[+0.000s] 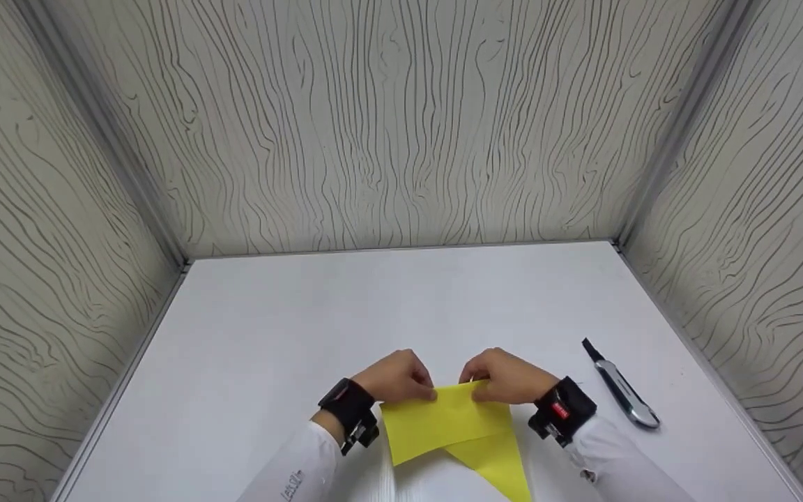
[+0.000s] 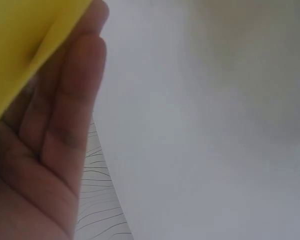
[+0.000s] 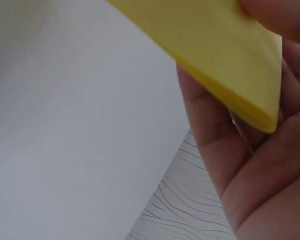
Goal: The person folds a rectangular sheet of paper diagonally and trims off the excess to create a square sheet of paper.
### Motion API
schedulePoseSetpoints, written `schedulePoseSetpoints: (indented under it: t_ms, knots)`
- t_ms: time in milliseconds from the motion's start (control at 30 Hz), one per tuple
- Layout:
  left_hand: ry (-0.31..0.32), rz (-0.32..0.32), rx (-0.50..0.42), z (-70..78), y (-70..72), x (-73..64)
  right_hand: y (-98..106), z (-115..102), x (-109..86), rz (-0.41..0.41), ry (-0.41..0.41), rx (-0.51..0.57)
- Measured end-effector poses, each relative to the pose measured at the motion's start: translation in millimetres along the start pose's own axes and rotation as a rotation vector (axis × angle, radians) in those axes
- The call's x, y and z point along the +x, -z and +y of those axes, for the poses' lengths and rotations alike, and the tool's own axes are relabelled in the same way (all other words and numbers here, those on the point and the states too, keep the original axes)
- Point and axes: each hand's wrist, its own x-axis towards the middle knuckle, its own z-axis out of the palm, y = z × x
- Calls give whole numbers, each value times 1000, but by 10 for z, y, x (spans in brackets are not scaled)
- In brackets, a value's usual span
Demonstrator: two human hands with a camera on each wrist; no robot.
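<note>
A folded sheet of yellow paper is held up at the near side of the white table, its lower flap slanting out toward the right. The left hand pinches its top left corner, thumb in front and fingers behind; the right hand pinches the top right likewise. Black wrist straps carry small red labels, too tiny to read. Lettering on the white left sleeve seems to begin "Let's"; the rest is unclear. Right of the right hand lies a silver-and-black utility knife. Wood-grain-patterned panels surround the table.
</note>
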Motion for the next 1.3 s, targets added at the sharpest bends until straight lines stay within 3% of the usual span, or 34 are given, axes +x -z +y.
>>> schedulePoseSetpoints:
  t_ms: [233,333,533,767,1033,1300]
  knots:
    - [-60,27,40,-10,-9,35,-114,-207,1,96,23,-306]
    - [-61,34,40,-13,-16,42,-145,-271,2,119,36,-379]
    - [-61,36,19,-6,-17,43,-183,-286,13,174,93,-382]
    - [-59,23,46,12,-16,48,-197,-275,20,183,104,-397]
    - [-175,85,117,60,-99,66,-245,-299,35,270,132,-446]
    - [-185,114,115,71,-78,51,-214,-274,31,248,153,-399]
